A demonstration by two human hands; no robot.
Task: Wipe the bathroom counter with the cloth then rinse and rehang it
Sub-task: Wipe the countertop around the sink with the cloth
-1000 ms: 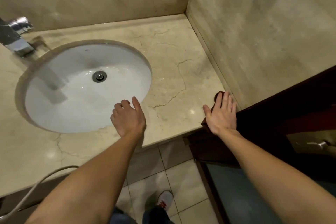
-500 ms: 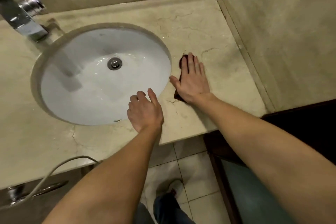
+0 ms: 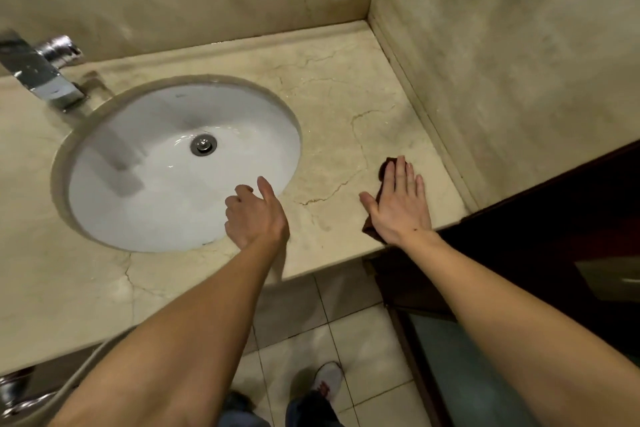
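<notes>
- The dark cloth (image 3: 385, 168) is mostly hidden beneath the right hand (image 3: 401, 208); the faucet (image 3: 41, 76) is cut off at the left.
- A metal drain (image 3: 203, 144) is seen in the white sink (image 3: 138, 204).
- The cloth is pressed onto the counter (image 3: 346, 107), near its front right corner, by straight fingers.
- The left hand (image 3: 254, 218) is held at the sink's front rim, loosely curled.

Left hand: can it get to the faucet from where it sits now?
Probably yes. The left hand rests at the near rim of the sink, holding nothing, and nothing stands between it and the faucet at the far left. It would be a long reach across.
</notes>
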